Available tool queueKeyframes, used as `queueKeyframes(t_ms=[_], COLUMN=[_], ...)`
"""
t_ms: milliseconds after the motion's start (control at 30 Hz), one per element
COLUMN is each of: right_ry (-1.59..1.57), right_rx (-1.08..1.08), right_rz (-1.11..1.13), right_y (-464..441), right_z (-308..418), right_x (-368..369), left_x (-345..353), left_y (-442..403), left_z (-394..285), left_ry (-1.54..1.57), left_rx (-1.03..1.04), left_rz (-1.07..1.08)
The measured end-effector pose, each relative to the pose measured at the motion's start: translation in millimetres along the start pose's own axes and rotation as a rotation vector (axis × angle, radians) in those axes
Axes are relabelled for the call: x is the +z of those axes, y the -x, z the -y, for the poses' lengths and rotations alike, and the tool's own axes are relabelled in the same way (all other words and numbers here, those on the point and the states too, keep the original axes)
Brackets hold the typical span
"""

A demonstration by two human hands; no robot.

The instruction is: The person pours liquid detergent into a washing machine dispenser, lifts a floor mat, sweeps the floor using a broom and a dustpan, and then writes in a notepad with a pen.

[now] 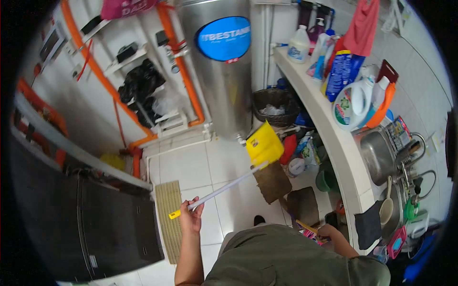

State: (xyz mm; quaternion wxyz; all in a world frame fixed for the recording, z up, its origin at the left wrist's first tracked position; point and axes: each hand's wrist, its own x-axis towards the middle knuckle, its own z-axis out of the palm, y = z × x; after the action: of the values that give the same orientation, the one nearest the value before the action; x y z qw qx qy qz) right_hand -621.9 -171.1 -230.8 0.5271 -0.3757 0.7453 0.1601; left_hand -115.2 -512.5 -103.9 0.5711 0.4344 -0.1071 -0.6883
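Note:
My left hand [192, 220] is wrapped round the white pole of a yellow dustpan [265, 145], near the pole's yellow end cap. The pan hangs at the far end of the pole, above the tiled floor in front of the steel tank. My right hand [329, 232] is low at my right side, closed on a wooden-coloured handle [306, 226]. What that handle leads to is largely hidden by my body, with something pink beside it.
A steel tank [217, 86] stands ahead. Brown mats [303, 205] and a striped mat [168, 209] lie on the floor. Along the right runs a counter [334, 143] with bottles and sinks; a bin [275, 108] and a green bucket [326, 178] sit below. Dark cabinets [114, 224] stand left.

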Motion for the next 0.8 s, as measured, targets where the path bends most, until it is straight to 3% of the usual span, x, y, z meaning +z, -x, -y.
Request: queueKeyframes(t_ms=[67,100,200,233,300,367,433,467,567,633,667,800], right_ry=[-0.261,-0.307,-0.462,-0.536,-0.584,-0.247,-0.094,-0.305,-0.530,-0.935,-1.135,-1.263], right_rx=[0.179,0.121,0.161,0.257,0.101,-0.001,0.120,0.254,0.376,0.524,0.594,0.621], right_rz=[0.120,-0.031,-0.014,-0.110,-0.131,-0.207,-0.262,-0.261,-0.268,-0.317,-0.334,-0.343], right_y=[-4.3,-27.1,30.0,57.9,58.0,47.0,45.0,58.0,101.7,126.9,138.5,151.0], right_z=[-26.3,-65.7,-35.8,-6.1,-3.1,2.0,32.5,57.4,137.7,182.6,204.4,249.6], right_x=[34.4,71.8,80.2,74.6,102.8,142.2,176.0,182.9,180.8,185.0,185.7,209.7], left_x=[38.8,55.7,93.5,114.2,117.7,130.9,133.9,138.6,156.4,161.6,161.7,157.6], left_y=[-26.6,-42.1,-97.8,-108.1,-172.3,-221.8,-279.0,-298.8,-306.2,-306.8,-307.9,-308.6], left_z=[19.9,31.1,59.4,62.9,98.9,131.7,170.7,179.6,172.0,164.7,159.4,142.4], left_ry=[0.166,0.236,0.452,0.532,0.575,0.608,0.641,0.650,0.608,0.575,0.582,0.561], left_rx=[-0.036,-0.022,-0.115,-0.186,-0.233,-0.290,-0.369,-0.403,-0.433,-0.401,-0.416,-0.480], left_rz=[0.056,0.029,-0.064,-0.056,0.061,0.102,-0.056,-0.134,-0.245,-0.310,-0.264,-0.063])
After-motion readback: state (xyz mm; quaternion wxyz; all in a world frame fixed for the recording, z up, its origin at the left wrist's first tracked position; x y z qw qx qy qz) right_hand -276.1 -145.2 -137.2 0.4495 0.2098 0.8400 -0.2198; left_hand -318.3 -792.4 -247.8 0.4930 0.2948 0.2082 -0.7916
